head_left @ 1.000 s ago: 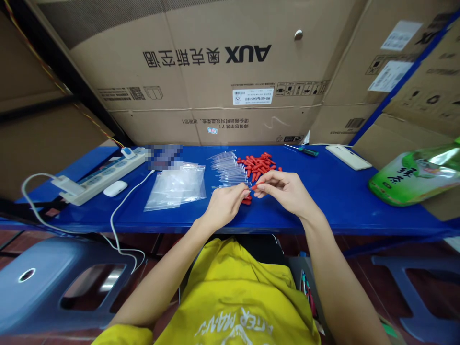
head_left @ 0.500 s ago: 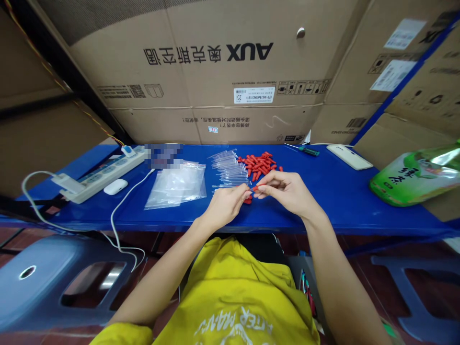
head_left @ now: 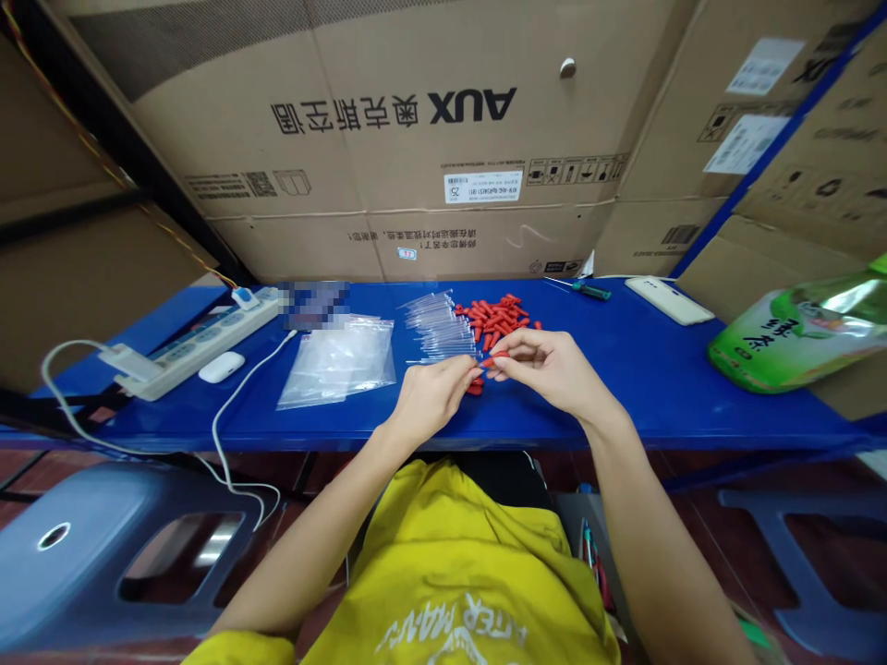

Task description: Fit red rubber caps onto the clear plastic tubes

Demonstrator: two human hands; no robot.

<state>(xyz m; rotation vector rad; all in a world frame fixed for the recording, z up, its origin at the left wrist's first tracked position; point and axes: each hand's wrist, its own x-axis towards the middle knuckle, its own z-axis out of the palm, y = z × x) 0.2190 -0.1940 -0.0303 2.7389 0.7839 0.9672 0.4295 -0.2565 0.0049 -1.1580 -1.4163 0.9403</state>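
Note:
Over the blue tabletop, my left hand [head_left: 438, 390] is closed in a pinch on what looks like a thin clear stick, mostly hidden by the fingers. My right hand [head_left: 551, 368], its fingertips almost touching the left ones, pinches a small red sleeve-like cap [head_left: 494, 358]. Just beyond the left hand lies a bunch of thin clear sticks [head_left: 438, 325], roughly side by side. Beside them, past the right fingertips, is a loose heap of red caps [head_left: 495, 316]. A few more red caps [head_left: 475, 386] lie under the hands, partly covered.
Clear zip bags [head_left: 339, 362] lie left of the sticks. Farther left are a white power strip [head_left: 208, 337], a cable and a white earbud case [head_left: 221, 367]. A green screwdriver [head_left: 589, 290], a phone [head_left: 669, 301] and a green bottle [head_left: 783, 342] are at right. Cardboard boxes [head_left: 388, 185] stand behind.
The red cap in my right fingertips shows more fully now and is tilted slightly differently. Both hands stay close together in nearly the same place; the camera view has shifted a little.

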